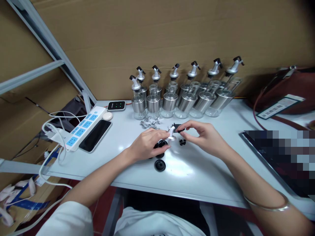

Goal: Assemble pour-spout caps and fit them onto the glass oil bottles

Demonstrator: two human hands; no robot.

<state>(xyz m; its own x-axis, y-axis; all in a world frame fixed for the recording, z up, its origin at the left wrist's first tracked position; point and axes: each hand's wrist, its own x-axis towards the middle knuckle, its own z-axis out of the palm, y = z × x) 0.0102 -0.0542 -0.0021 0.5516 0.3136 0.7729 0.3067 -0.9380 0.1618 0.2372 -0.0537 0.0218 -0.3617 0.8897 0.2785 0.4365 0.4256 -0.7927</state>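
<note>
- Holding a silver spout (171, 132) at the fingertips of the left hand (147, 144), above the table (197, 177), near its middle.
- Pinching a small black part (181, 130) between thumb and index finger of the right hand (206, 137), right beside the spout; too blurred to tell exactly where touching.
- Near the right fingertips, on the tabletop, scattered in a little cluster: small black bits (182, 142).
- Under and beside the left hand, partly hidden: black caps (163, 143), with 1 more black cap (160, 165) lying apart, nearer the table's front edge.
- Just beyond the left hand, heaped loosely: silver pieces (150, 123).
- Farther back, lined up in 2 rows before the cardboard (172, 29): glass bottles with metal sleeves (169, 103), with 7 black-and-silver spouts (156, 73) fitted, including 1 in the front row, far left.
- Over to the left, lying near each other: power strip (86, 126), phone (95, 136), round white case (107, 116), small display (116, 105).
- At the right, resting on the table: brown bag (290, 91).
</note>
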